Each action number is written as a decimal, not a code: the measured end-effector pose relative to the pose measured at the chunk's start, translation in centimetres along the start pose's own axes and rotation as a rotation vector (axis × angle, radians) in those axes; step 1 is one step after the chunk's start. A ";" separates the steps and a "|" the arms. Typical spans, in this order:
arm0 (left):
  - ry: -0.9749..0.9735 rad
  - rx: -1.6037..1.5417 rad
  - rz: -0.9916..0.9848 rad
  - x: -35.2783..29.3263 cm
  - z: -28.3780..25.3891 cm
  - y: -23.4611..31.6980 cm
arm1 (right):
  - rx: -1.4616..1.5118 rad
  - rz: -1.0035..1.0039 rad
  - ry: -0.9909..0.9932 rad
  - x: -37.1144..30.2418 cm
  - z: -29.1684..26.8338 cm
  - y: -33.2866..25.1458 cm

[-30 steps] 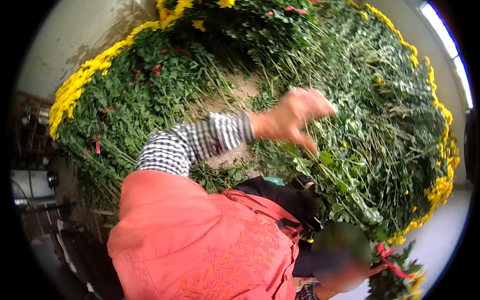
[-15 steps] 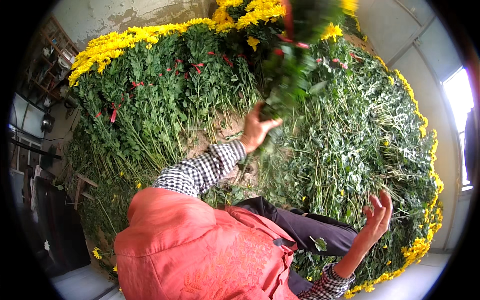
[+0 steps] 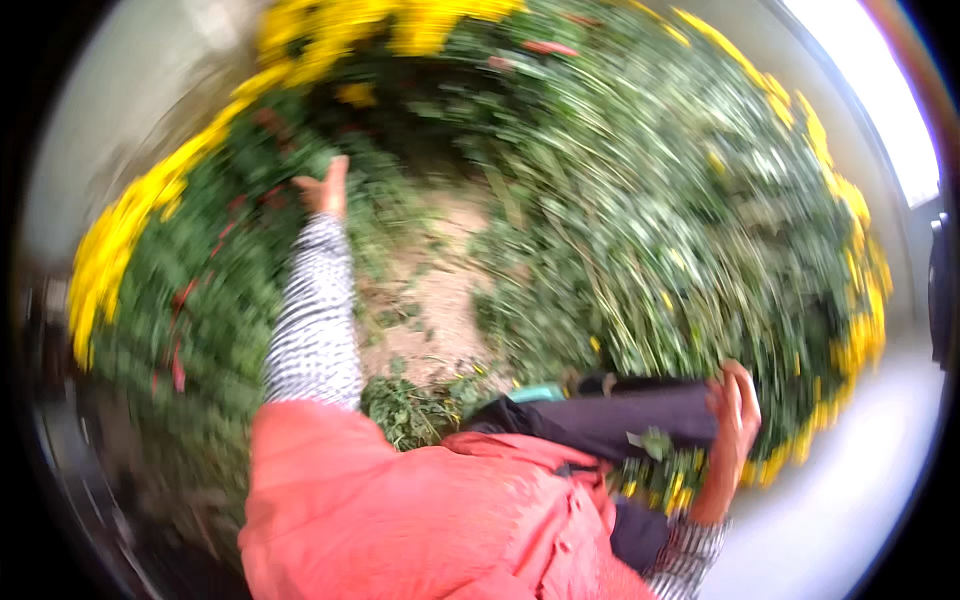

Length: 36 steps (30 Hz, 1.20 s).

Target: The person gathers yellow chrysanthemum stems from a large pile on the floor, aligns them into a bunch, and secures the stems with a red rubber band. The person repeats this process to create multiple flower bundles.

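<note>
The window glares white at upper right; motion blur smears the view.

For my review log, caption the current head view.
Left hand at leafy, yellow-flowered bunches; right hand near the dark-trousered knee.

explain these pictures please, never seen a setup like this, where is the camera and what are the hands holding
There is no machine here, just a person working bare-handed. The camera sits on their head, looking down, and its fisheye lens bends edges and leaves dark corners. The coral-red top and checked sleeve are the wearer's own.

Around a bare sandy patch lie many leafy green stems, with yellow flowers along the outer edge and red ties on the left.

The left hand is over the greenery on the left; blur hides whether it grips anything. The right hand, by the dark trouser leg, has loosely bent fingers and nothing visible in it.
</note>
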<state>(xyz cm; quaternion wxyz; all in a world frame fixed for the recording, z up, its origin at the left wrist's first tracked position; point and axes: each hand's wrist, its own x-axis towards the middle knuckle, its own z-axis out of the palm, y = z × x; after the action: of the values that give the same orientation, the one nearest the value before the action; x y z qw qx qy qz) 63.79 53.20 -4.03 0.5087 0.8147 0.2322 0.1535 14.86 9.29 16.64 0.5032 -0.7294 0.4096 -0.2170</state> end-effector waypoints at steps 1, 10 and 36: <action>-0.037 0.001 0.179 1.6 1.5 -1.3 | 0.030 0.033 -0.037 0.2 0.0 1.1; -1.471 0.064 0.408 -31.2 14.5 15.6 | 0.407 0.246 -0.049 -3.2 -7.5 12.7; -1.259 0.321 2.564 -99.4 39.5 11.9 | -0.309 0.213 -0.099 -9.3 -21.3 23.4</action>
<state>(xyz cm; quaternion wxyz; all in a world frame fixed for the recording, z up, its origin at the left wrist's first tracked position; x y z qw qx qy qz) 1.63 -34.32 -11.92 -0.0574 0.4369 -0.8931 0.0908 -14.84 1.36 4.69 0.4247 -0.7603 0.4877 -0.0606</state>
